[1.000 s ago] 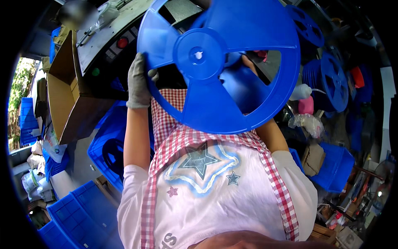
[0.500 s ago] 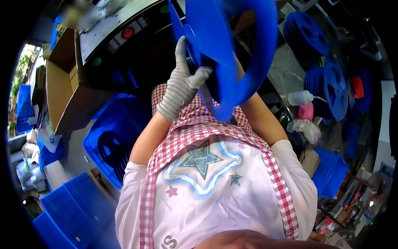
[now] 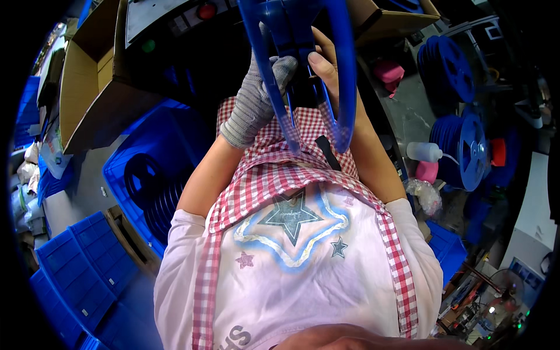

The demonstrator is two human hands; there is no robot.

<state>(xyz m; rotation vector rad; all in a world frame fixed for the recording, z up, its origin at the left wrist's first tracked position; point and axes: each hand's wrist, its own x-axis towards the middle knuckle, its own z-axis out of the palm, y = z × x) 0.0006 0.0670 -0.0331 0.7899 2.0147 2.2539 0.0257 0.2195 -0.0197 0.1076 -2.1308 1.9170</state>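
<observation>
A blue plastic reel [image 3: 347, 87] is held up at the top middle, edge-on, so the gap between its two round flanges faces me. My left hand [image 3: 254, 99], in a grey ribbed glove, grips its left flange, the thumb resting inside the gap near the hub. My bare right hand [image 3: 328, 65] is wrapped on the right flange, its thumb and fingertips also reaching into the gap. Part of the right hand is hidden behind that flange. The reel's upper end is cut off by the picture edge.
A blue crate [image 3: 192, 125] with dark reels [image 3: 160, 201] stands left, below an open cardboard box [image 3: 87, 87]. Stacked blue crates [image 3: 76, 268] are lower left. Blue reels [image 3: 461, 146], a white bottle [image 3: 423, 151] and a pink object [image 3: 389, 74] are right. A machine panel has a red button [image 3: 206, 10].
The reel has turned from showing its broad side to nearly edge-on, with the gap toward me. My right hand, hidden behind it before, now shows its fingers on the right flange.
</observation>
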